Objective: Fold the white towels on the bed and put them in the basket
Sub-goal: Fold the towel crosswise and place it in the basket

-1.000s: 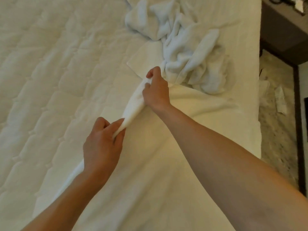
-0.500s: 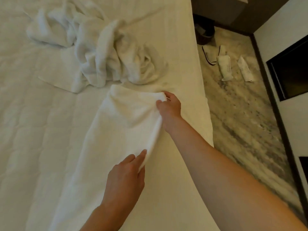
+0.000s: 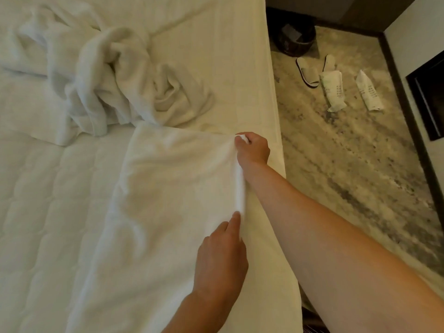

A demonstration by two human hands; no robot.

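Free room: the quilted bed (image 3: 36,212) lies open across the left and lower left of the frame. Obstacles: a heap of crumpled towels (image 3: 115,75) at upper left to centre, touching the flat towel (image 3: 168,200); the right hand (image 3: 252,150) and left hand (image 3: 221,258) gripping that towel's right edge, with a narrow gap between the forearms. On the floor (image 3: 360,176), slippers (image 3: 307,73) and two packets (image 3: 332,92) lie at upper right.

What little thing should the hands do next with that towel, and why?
Probably lower the held edge flat onto the bed. The towel is spread out, but its right edge stands up in a ridge between the right hand, pinching the far corner, and the left hand, holding it nearer. It isn't lying smooth for folding yet.
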